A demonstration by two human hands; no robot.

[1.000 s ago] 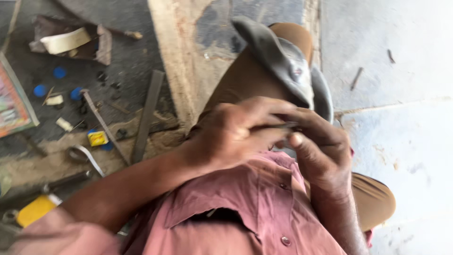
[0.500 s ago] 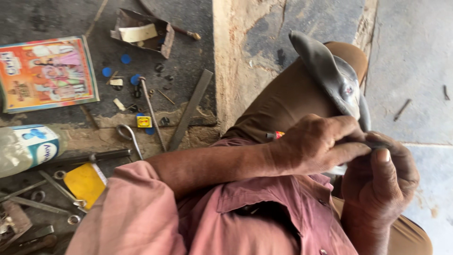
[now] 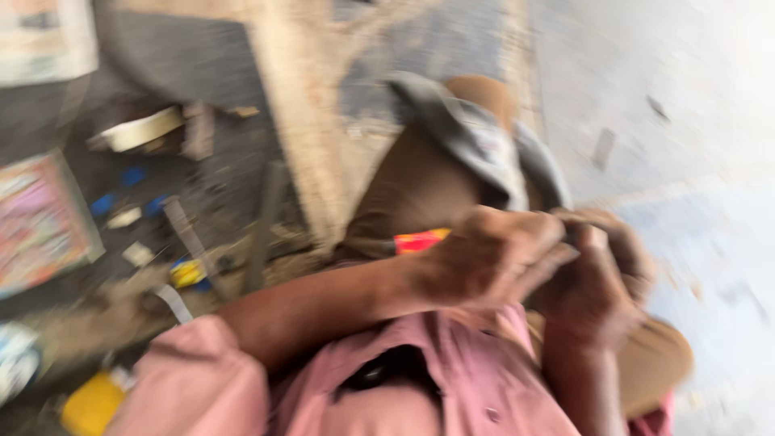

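The picture is blurred by motion. My left hand (image 3: 488, 258) is closed around a tool with a red and orange handle (image 3: 420, 241), whose end sticks out to the left of the fist. Pressed against it from the right is my right hand (image 3: 597, 282), with its fingers curled over a small dark piece that is mostly hidden. Both hands sit in front of my pink shirt (image 3: 452, 387), above my knee in brown trousers (image 3: 412, 190). A grey cloth-like piece (image 3: 476, 137) lies draped over that knee, just beyond the hands.
To the left, a dark mat (image 3: 202, 186) holds scattered small parts, blue caps (image 3: 129, 178), metal strips and a yellow piece (image 3: 187, 273). A colourful printed card (image 3: 40, 222) and a yellow object (image 3: 93, 404) lie at the left edge. Pale concrete floor (image 3: 694, 161) spreads right.
The view has swung and blurred. My hands stay pressed together over the knee. The red handle, hidden a second ago, now pokes out of the left fist.
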